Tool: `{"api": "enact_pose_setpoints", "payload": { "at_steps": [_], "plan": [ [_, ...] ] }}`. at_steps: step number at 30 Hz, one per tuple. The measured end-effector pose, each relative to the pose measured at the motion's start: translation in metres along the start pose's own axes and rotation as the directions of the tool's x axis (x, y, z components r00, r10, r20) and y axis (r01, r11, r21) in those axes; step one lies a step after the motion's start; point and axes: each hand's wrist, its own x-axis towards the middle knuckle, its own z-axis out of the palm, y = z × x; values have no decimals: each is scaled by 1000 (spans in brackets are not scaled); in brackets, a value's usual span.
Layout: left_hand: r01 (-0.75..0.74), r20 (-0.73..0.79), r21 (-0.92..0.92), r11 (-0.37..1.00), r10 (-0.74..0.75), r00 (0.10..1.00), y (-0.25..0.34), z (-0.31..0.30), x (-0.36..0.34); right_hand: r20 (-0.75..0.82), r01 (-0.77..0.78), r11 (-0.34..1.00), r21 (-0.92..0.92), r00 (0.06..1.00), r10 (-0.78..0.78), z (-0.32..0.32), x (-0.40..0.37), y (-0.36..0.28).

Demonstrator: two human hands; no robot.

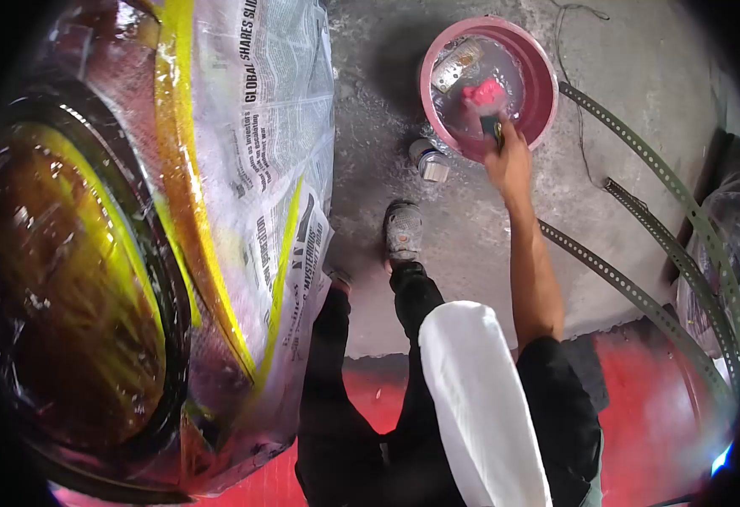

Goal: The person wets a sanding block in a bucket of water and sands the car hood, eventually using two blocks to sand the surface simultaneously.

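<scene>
My right hand [509, 159] reaches over the near rim of a round pink basin [547, 95] on the floor. Its fingers are closed on a small dark flat piece [491, 129], whose exact kind I cannot tell. Just beyond the fingertips, a bright pink crumpled wad [483, 93] shows in the basin's water. A pale block with dark holes [457, 66] lies against the basin's far left wall. My left hand is out of view.
Newspaper [252, 169] covers part of a glossy vehicle-like body [74, 287] on the left. A small open can [425, 154] stands beside the basin. Curved perforated strips [666, 169] arc across the right. A long white piece [481, 397] hangs close below the camera.
</scene>
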Motion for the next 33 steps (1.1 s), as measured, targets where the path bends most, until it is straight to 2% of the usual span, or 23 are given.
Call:
{"api": "enact_pose_setpoints", "payload": {
  "at_steps": [1,3,4,5,6,7,9,11,15,16,17,18,20,22,23,25,27,29,30,31,33],
  "plan": [
    [0,-1,8,1000,0,1000,1,-2,1,-58,74,997,-17,996,-75,-10,-17,-4],
    [-5,-4,17,1000,5,1000,3,-3,1,-74,-39,977,211,996,56,-1,-54,4],
    [-7,-5,21,1000,7,1000,3,-3,2,-75,-37,977,210,996,54,2,-71,11],
    [-9,-4,26,1000,9,1000,4,-4,2,-114,200,980,-8,973,-200,6,-88,18],
    [-12,-2,26,1000,12,1000,5,-4,3,-94,413,882,-228,892,-442,14,-99,27],
    [-12,-1,31,999,12,1000,5,-2,2,-93,413,881,-230,892,-442,25,-107,35],
    [-19,3,30,999,19,1000,6,0,3,-5,518,808,-281,841,-541,54,-120,50],
    [-28,12,35,999,28,1000,6,2,4,-13,545,812,-210,829,-559,81,-112,58],
    [-27,38,26,999,26,999,5,-1,6,-10,490,853,-182,866,-500,117,-97,59],
    [-17,52,25,1000,16,999,3,-4,7,80,406,902,-149,914,-398,111,-99,59],
    [-9,59,22,1000,8,998,9,-6,3,-33,467,864,-190,876,-481,114,-103,66],
    [3,66,28,1000,-5,998,18,-11,0,87,270,963,-21,960,-268,123,-108,74],
    [-19,54,58,998,15,998,35,-12,3,39,75,997,-25,996,-74,150,-111,71],
    [-45,75,141,989,35,997,43,-29,3,-15,-156,987,37,988,156,160,-110,56],
    [-27,30,144,989,23,999,50,-32,5,62,-128,970,-209,988,144,151,-106,44],
    [-3,43,203,979,-5,999,51,-36,5,202,-305,932,-195,917,343,108,-90,-10],
    [6,-4,164,986,-5,1000,52,-37,3,180,-278,946,-168,935,307,79,-88,-26],
    [56,38,126,990,-62,997,53,-34,5,153,-238,962,-132,954,257,45,-99,-43],
    [56,32,108,993,-60,998,52,-38,5,144,-187,975,-121,968,204,-10,-114,-91],
    [59,21,83,995,-61,998,53,-39,6,119,-165,981,-106,977,177,-26,-118,-100],
    [84,46,32,996,-86,995,51,-44,4,70,-148,986,-76,986,154,-37,-135,-79]
  ]
}}
